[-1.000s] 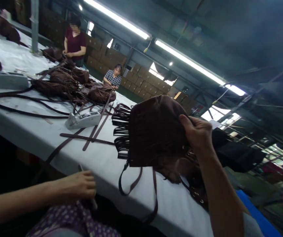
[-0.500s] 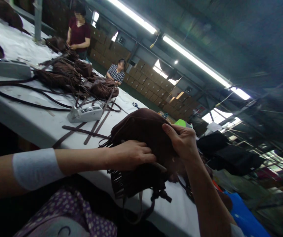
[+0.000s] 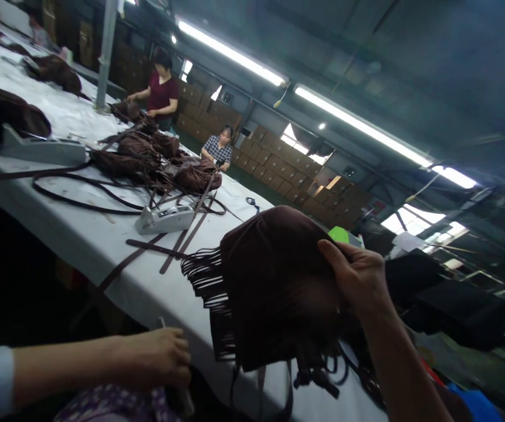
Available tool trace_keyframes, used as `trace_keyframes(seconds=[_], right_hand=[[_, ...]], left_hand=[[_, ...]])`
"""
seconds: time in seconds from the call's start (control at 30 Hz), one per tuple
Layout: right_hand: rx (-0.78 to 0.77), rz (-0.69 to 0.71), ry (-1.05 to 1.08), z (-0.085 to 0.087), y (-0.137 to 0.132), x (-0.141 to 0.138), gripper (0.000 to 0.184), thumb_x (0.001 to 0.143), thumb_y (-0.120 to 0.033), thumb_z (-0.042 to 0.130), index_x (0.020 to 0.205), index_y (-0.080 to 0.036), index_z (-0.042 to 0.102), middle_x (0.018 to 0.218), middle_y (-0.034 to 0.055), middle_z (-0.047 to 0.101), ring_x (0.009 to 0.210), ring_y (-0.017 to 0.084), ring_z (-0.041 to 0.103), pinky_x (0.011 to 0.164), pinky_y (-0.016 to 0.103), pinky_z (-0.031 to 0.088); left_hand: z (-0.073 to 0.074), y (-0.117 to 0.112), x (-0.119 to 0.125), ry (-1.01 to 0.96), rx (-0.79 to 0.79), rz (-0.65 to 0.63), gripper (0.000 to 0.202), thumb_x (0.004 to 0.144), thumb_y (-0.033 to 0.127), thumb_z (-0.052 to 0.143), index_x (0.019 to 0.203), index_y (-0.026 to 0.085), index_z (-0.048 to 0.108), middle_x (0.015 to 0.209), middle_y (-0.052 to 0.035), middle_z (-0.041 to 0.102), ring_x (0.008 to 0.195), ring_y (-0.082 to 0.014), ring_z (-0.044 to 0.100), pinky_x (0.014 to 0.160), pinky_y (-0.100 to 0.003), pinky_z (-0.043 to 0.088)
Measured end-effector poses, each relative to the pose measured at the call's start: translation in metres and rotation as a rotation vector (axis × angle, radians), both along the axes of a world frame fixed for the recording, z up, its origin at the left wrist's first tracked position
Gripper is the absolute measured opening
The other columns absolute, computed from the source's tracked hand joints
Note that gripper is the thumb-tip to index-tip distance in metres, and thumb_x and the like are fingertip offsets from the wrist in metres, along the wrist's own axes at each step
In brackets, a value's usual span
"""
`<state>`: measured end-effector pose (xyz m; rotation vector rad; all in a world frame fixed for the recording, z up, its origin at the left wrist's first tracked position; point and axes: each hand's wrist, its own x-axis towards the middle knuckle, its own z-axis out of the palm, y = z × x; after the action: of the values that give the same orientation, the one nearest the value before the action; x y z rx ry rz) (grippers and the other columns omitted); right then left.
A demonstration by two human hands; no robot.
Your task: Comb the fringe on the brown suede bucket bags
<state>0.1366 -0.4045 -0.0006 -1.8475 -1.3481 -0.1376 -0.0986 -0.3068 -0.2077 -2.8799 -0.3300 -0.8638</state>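
A dark brown fringed bag (image 3: 274, 281) is held up over the front edge of the table, its strips of fringe hanging out to the left and straps dangling below. My right hand (image 3: 360, 275) is closed on the bag's right upper edge, with the thumb on the near face. Lower left, clear of the bag, my left hand (image 3: 159, 357) is a fist around a thin greyish tool (image 3: 186, 403). Only its two ends stick out, so its kind is unclear.
The white-covered table (image 3: 115, 252) bears a tape dispenser (image 3: 164, 219), loose straps (image 3: 146, 249) and a heap of brown bags (image 3: 146, 155). A second dispenser (image 3: 43, 149) stands at left, near a metal post (image 3: 106, 58). Two co-workers (image 3: 162, 94) stand farther back, before stacked cartons (image 3: 270, 164).
My left hand has drawn away from the bag's face, down and left, with the thin tool. My right hand and the bag have shifted right and slightly down in view.
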Motion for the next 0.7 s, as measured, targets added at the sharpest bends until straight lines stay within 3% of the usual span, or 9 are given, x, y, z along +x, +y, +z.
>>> trace_keyframes(seconds=[0.03,0.13,0.2,0.27,0.33,0.4,0.53,0.7], right_hand=[[-0.028,0.013,0.002,-0.001,0.0,-0.001,0.035,0.073,-0.048,0.069,0.084,-0.016,0.076,0.066,-0.0004,0.068,0.054,0.015,0.059,0.044,0.021,0.044],[-0.088,0.063,0.029,-0.009,0.002,-0.009,0.032,0.072,-0.046,0.07,0.082,-0.017,0.077,0.067,-0.0001,0.069,0.055,0.016,0.06,0.043,0.021,0.044],[-0.098,0.084,0.066,-0.012,0.004,-0.016,0.031,0.072,-0.046,0.071,0.081,-0.016,0.076,0.066,-0.0001,0.069,0.053,0.015,0.06,0.042,0.021,0.043],[-0.071,0.082,0.117,-0.011,0.004,-0.02,0.033,0.072,-0.047,0.071,0.081,-0.016,0.076,0.062,-0.0003,0.067,0.05,0.015,0.057,0.04,0.021,0.041],[-0.027,0.073,0.173,-0.006,0.003,-0.024,0.034,0.071,-0.048,0.072,0.08,-0.015,0.075,0.058,-0.0003,0.065,0.046,0.014,0.055,0.038,0.021,0.04],[-0.003,0.081,0.241,0.002,0.001,-0.027,0.034,0.069,-0.048,0.073,0.079,-0.016,0.075,0.057,-0.0001,0.064,0.044,0.014,0.054,0.037,0.022,0.04],[-0.006,0.119,0.354,0.015,-0.001,-0.038,0.034,0.068,-0.047,0.075,0.085,-0.018,0.074,0.061,0.0019,0.067,0.045,0.017,0.058,0.039,0.027,0.046],[0.031,0.097,0.382,0.013,-0.001,-0.041,0.032,0.067,-0.045,0.076,0.087,-0.019,0.075,0.064,0.003,0.069,0.047,0.019,0.06,0.041,0.03,0.049]], left_hand=[[0.006,0.004,-0.006,-0.016,-0.011,-0.144,0.023,0.093,0.029,0.045,0.086,0.021,0.065,0.08,-0.0024,0.062,0.071,-0.0132,0.056,0.064,-0.021,0.051],[0.04,0.019,-0.019,-0.211,-0.133,-0.499,0.025,0.091,0.012,0.039,0.097,0.02,0.061,0.086,-0.0058,0.065,0.077,-0.0149,0.057,0.073,-0.026,0.046],[0.062,0.026,-0.017,-0.364,-0.148,-0.508,0.026,0.09,0.01,0.038,0.106,0.018,0.057,0.092,-0.0079,0.065,0.082,-0.017,0.056,0.077,-0.03,0.043],[0.072,0.03,-0.008,-0.376,-0.05,-0.503,0.025,0.091,0.011,0.039,0.109,0.019,0.056,0.092,-0.0067,0.065,0.083,-0.0173,0.056,0.077,-0.032,0.041],[0.065,0.03,0.005,-0.27,0.073,-0.515,0.02,0.092,0.014,0.043,0.104,0.02,0.058,0.087,-0.0048,0.065,0.08,-0.017,0.055,0.075,-0.032,0.04],[0.046,0.029,0.019,-0.164,0.141,-0.525,0.014,0.092,0.017,0.048,0.098,0.021,0.06,0.084,-0.0035,0.064,0.078,-0.0167,0.055,0.074,-0.032,0.039],[0.009,0.029,0.04,-0.086,0.155,-0.523,0.013,0.09,0.018,0.052,0.1,0.022,0.061,0.093,-0.0039,0.065,0.084,-0.0175,0.055,0.073,-0.033,0.039],[-0.019,0.032,0.059,-0.071,0.104,-0.514,0.023,0.086,0.007,0.052,0.101,0.023,0.06,0.098,-0.0032,0.066,0.089,-0.0168,0.055,0.078,-0.031,0.04]])
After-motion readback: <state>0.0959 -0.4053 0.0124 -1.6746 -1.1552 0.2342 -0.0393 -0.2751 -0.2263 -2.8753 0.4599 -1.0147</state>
